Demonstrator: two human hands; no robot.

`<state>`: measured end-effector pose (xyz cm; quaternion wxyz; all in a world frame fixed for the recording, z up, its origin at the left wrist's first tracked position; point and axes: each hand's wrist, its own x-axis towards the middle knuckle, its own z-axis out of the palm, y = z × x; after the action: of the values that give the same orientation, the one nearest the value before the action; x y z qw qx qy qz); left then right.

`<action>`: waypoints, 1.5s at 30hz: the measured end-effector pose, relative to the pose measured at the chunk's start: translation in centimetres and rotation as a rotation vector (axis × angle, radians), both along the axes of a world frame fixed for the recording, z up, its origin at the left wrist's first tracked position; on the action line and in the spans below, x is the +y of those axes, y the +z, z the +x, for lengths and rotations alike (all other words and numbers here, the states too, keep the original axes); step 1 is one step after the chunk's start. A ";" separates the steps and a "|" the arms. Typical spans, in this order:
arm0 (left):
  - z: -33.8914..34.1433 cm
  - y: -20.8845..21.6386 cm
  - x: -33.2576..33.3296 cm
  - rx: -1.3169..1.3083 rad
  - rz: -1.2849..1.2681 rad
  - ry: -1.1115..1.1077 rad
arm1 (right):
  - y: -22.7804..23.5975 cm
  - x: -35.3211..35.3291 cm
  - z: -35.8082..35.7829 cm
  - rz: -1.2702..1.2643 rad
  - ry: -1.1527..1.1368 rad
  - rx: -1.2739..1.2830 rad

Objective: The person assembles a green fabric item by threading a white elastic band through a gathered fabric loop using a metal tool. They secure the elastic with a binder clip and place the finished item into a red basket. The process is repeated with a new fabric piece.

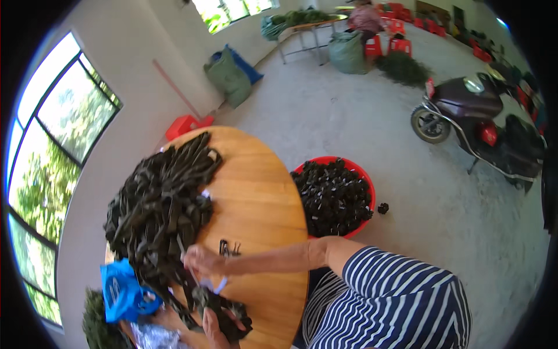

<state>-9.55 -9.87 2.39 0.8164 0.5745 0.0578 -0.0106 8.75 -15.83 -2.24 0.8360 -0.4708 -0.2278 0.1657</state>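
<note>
My left hand [216, 327] is closed around a bunched piece of dark green-black cloth [210, 299] near the table's front edge. Just above it, my right hand [200, 260] is pinched on a thin, pale stick-like thing [181, 241], too small to make out exactly. Something whitish shows between the two hands, its kind unclear. Beyond them a large heap of dark cloth strips [160, 198] covers the left side of the round wooden table [256, 174]. Strips trail from the heap toward my left hand. A small black-handled tool [224, 248] lies beside my right wrist.
A red basin [371, 189] full of dark bunched pieces stands right of the table, one loose piece [383, 208] beside it. A blue bag [125, 291] and clear plastic [154, 337] lie at the table's left. Farther off are a scooter [471, 104], sacks [228, 78] and a seated person.
</note>
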 end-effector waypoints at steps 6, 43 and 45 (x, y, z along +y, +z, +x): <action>0.2 -0.6 -1.0 0.149 0.187 0.110 | 1.2 -1.5 2.2 -0.179 -0.069 0.105; 3.6 -0.9 -1.8 0.028 0.342 0.063 | 1.9 1.7 8.4 0.042 -0.306 0.361; 2.4 -0.4 -2.4 0.129 0.488 0.018 | 1.6 0.5 11.3 0.072 -0.373 0.416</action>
<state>-7.14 -12.25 1.96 0.6482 0.7522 0.1158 -0.0255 20.09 -15.38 -0.65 0.8970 -0.4307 0.0338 0.0938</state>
